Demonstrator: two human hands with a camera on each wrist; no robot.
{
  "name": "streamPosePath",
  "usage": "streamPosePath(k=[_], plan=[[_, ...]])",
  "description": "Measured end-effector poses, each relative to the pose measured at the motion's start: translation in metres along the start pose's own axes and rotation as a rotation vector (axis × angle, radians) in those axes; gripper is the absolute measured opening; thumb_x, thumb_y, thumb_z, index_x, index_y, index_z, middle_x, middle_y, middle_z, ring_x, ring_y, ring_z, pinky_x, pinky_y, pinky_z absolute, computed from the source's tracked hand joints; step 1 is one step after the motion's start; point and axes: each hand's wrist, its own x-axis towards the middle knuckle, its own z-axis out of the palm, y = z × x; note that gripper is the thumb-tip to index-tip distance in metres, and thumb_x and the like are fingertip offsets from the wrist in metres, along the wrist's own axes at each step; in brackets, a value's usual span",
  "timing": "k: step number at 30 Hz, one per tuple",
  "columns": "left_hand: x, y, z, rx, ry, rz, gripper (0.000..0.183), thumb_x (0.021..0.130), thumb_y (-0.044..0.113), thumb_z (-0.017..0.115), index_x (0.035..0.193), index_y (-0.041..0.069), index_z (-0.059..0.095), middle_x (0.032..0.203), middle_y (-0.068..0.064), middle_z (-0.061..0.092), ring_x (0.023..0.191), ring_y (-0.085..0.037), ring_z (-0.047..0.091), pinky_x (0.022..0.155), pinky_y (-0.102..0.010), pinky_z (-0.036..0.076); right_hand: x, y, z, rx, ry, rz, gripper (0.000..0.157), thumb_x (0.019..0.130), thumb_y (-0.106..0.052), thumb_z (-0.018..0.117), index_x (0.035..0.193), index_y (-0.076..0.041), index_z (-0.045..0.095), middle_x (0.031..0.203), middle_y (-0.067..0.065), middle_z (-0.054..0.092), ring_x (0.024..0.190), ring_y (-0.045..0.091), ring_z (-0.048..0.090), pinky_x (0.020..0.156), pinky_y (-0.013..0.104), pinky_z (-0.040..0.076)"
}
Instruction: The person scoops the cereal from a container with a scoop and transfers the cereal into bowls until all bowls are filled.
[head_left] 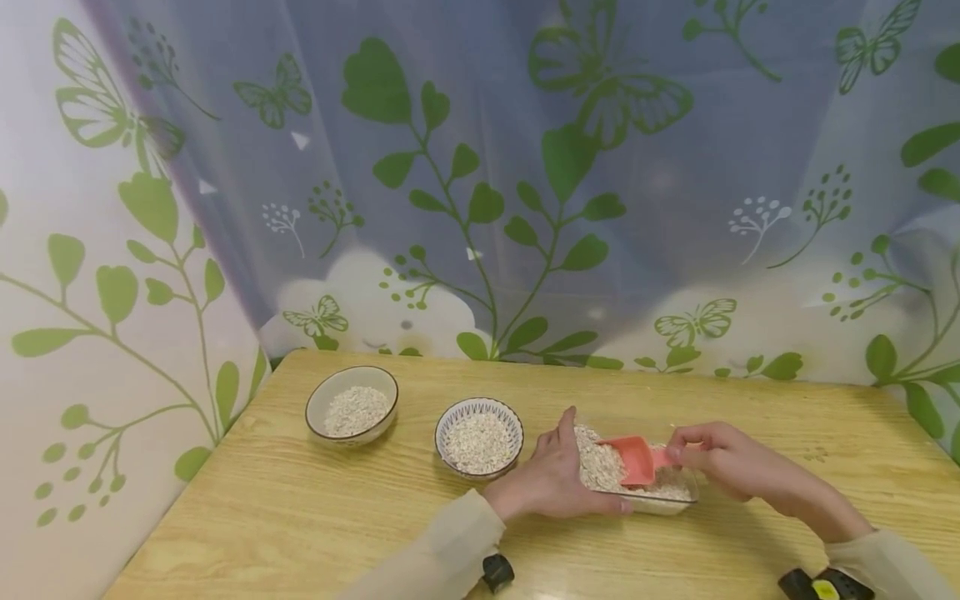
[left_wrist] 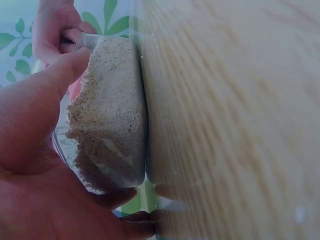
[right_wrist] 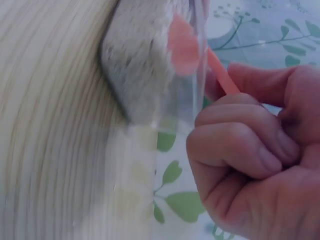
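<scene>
A clear rectangular container [head_left: 663,505] of oat flakes [head_left: 598,465] rests on the wooden table. Around its left end my left hand [head_left: 551,482] holds it, thumb along the front wall and fingers at the end wall. My right hand [head_left: 738,467] pinches the handle of a coral-red scoop [head_left: 636,460] over the container's right side. The scoop's bowl dips into the flakes, its front edge hidden among them. In the right wrist view, the scoop [right_wrist: 184,47] shows through the clear wall, and the other fingers [right_wrist: 232,145] are curled in.
Left of the container stands a patterned bowl [head_left: 442,446] with oat flakes. Farther left is a larger dark-rimmed bowl [head_left: 318,410], also holding flakes. A leaf-and-butterfly curtain [head_left: 480,167] hangs behind the wooden table [head_left: 315,517].
</scene>
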Motion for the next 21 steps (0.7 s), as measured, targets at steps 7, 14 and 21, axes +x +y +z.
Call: streamPosePath(k=[7,14,21], plan=[[0.0,0.0,-0.001,0.0,-0.012,-0.002,0.135,0.073,0.069,0.081,0.165,0.02,-0.005,0.165,-0.019,0.029,0.154,-0.033,0.031,0.113,-0.056,0.046,0.001,-0.014,0.014,0.068,0.041,0.078,0.04,0.109,-0.032,0.046,0.105,0.006,0.059,0.055,-0.01,0.02,0.044,0.005,0.014,0.041,0.02,0.02],[0.001,0.0,-0.001,0.006,-0.01,0.006,0.135,0.073,0.069,0.081,0.165,0.019,-0.004,0.166,-0.019,0.029,0.154,-0.032,0.03,0.115,-0.054,0.044,-0.002,-0.005,0.012,0.17,0.009,0.103,0.054,0.11,-0.036,0.043,0.135,0.011,0.051,0.054,-0.011,0.025,0.043,0.006,0.015,0.041,0.022,0.019],[0.0,-0.001,-0.001,-0.004,-0.01,0.017,0.136,0.073,0.069,0.081,0.165,0.019,-0.006,0.166,-0.019,0.027,0.155,-0.033,0.029,0.116,-0.055,0.043,-0.008,0.009,0.002,0.31,-0.046,0.078,0.037,0.111,-0.037,0.043,0.115,-0.001,0.055,0.058,-0.01,0.024,0.044,0.007,0.013,0.042,0.027,0.013]])
